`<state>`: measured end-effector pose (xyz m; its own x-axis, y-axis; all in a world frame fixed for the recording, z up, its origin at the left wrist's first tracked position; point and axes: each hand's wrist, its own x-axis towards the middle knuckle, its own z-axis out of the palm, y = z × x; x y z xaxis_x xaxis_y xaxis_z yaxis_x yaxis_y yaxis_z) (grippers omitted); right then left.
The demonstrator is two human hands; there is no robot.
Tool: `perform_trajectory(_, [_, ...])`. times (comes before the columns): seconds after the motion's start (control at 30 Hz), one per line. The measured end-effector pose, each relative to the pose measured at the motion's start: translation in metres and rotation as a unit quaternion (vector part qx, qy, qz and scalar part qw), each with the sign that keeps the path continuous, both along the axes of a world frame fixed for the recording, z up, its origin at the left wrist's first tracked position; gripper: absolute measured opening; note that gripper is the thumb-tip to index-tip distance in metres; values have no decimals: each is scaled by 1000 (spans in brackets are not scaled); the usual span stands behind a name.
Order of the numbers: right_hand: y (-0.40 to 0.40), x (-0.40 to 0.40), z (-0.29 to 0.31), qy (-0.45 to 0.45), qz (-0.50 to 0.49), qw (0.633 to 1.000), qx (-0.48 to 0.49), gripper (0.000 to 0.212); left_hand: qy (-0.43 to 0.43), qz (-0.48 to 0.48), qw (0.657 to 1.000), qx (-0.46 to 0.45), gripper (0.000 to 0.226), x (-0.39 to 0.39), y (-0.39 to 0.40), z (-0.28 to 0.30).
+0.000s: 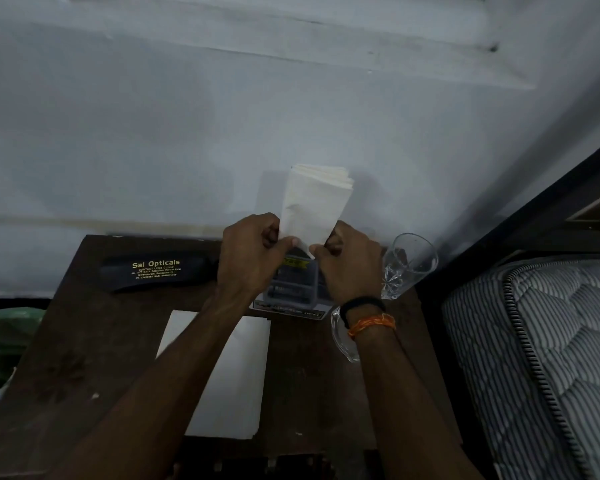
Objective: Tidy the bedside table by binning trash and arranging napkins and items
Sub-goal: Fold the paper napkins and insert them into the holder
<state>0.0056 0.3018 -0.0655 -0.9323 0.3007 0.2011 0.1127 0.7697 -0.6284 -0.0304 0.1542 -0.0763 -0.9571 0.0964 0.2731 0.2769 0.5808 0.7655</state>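
the two forearms reach up from the bottom of the view, and under them lies a flat stack of white napkins (pixel 222 372) squared up on the dark wooden counter (pixel 84 358), which suggests that part of the arranging is already done. further out, the left hand (pixel 248 258) and the right hand (pixel 349 263) hold a folded bundle of napkins (pixel 314 202) upright above the back of the counter; the fingers of both hands are pinching its lower corners, thumbs pressed against the paper, as if straightening or folding it. this bundle is not yet set down, so it probably needs to join the flat stack or find a place of its own.

the rest of the counter looks fairly orderly. a black spectacle case (pixel 156 271) lies along the back edge to the left, a small printed box (pixel 291 289) sits under the hands, and a clear drinking glass (pixel 409 265) stands at the right back corner, near the mattress (pixel 534 358). another clear glass item (pixel 343 341) shows beside the right wrist, but what it is cannot be told. no loose trash is visible on the counter, so the binning seems done or nearly so; a green bag (pixel 7 337) sits off the left side, perhaps the bin liner. what appears left is placing the held napkins and a last nudge of the items.
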Motion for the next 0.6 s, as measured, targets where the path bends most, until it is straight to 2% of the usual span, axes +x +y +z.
perform_trajectory(0.13, [-3, -1, -4, 4, -10, 1000, 14, 10, 2, 7, 1000, 13, 26, 0, 1, -1])
perform_trajectory(0.2, [-4, -2, -5, 2, -19, 1000, 20, 17, 7, 14, 1000, 8, 28, 0, 2, -1])
perform_trajectory(0.33, [-7, -2, -7, 3, -19, 1000, 4, 7, 33, 22, 999, -28, 33, 2, 3, -3])
perform_trajectory(0.43, [-6, -2, -6, 2, -25, 1000, -16, 5, 26, -3, 998, -59, 30, 1, 0, -3])
perform_trajectory(0.6, [-6, -1, -7, 10, -20, 1000, -16, 13, 15, -36, 998, -52, 32, -3, -5, 0])
